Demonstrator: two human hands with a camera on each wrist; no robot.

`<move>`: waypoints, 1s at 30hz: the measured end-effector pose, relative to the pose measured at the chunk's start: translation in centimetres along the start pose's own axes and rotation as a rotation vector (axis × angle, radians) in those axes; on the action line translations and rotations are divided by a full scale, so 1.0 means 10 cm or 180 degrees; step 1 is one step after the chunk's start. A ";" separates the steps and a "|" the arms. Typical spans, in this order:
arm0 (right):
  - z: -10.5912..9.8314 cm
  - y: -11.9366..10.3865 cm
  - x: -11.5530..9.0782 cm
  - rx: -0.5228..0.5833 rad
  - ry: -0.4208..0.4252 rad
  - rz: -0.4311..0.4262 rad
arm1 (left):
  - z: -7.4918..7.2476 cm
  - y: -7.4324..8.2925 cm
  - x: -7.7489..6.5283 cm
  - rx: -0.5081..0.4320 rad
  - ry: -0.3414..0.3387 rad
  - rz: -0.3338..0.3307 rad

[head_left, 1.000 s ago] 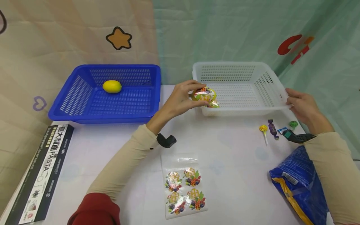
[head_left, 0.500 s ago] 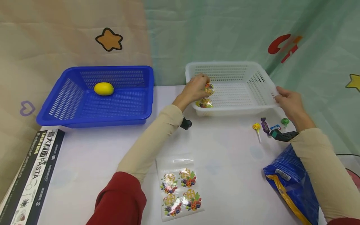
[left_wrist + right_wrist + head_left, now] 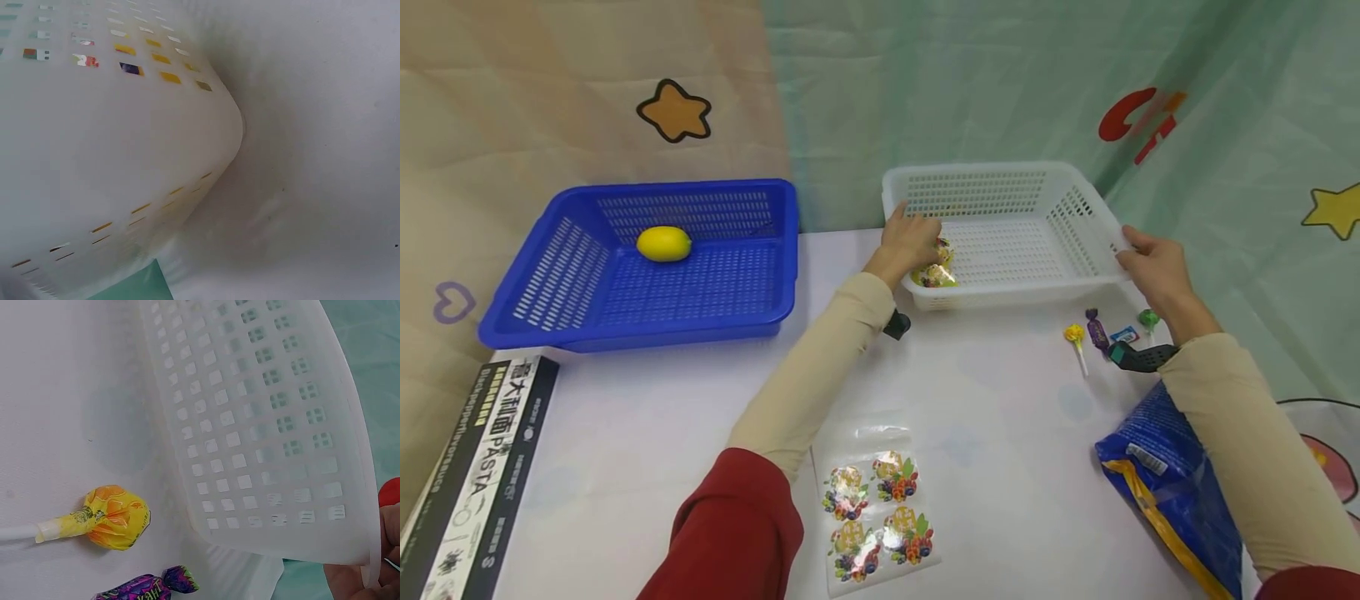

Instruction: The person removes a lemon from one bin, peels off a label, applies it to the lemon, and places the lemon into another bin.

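R grip (image 3: 1161, 271) clamped on wht perf. plastic bskt (image 3: 1015, 289); L grip (image 3: 910, 244) nr shiny pkts (image 3: 936, 273), can't tell.

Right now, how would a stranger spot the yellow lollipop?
Find the white basket, held at its right end by the right hand. On the table just in front of that end lie a few small sweets. The leftmost is the yellow lollipop, its bright yellow wrapper setting it apart from the purple candy and the green lollipop.
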State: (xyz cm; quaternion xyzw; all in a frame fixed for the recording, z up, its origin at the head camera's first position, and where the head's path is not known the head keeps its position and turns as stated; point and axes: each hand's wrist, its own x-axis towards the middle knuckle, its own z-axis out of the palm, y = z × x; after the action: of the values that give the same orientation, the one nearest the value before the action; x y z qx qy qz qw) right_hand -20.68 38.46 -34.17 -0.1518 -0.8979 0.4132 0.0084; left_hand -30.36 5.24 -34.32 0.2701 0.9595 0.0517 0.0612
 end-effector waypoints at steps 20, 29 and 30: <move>0.01 -0.01 0.03 -0.0010 -0.0039 0.0083 | -0.46 -0.22 -0.40 -0.0816 0.0174 0.0463; -0.01 0.02 0.02 0.0038 0.0006 0.0097 | -0.85 -0.76 -0.89 -0.1310 0.0172 0.0380; -0.01 0.02 0.03 0.0038 0.0012 0.0083 | -0.89 -0.85 -0.93 -0.1349 0.0166 0.0353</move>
State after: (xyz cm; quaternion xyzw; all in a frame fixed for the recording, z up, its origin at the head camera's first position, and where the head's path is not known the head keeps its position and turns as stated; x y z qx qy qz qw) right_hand -20.89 38.74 -34.24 -0.1642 -0.8933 0.4183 0.0057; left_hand -28.09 -7.46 -25.83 0.3021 0.9121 0.2625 0.0889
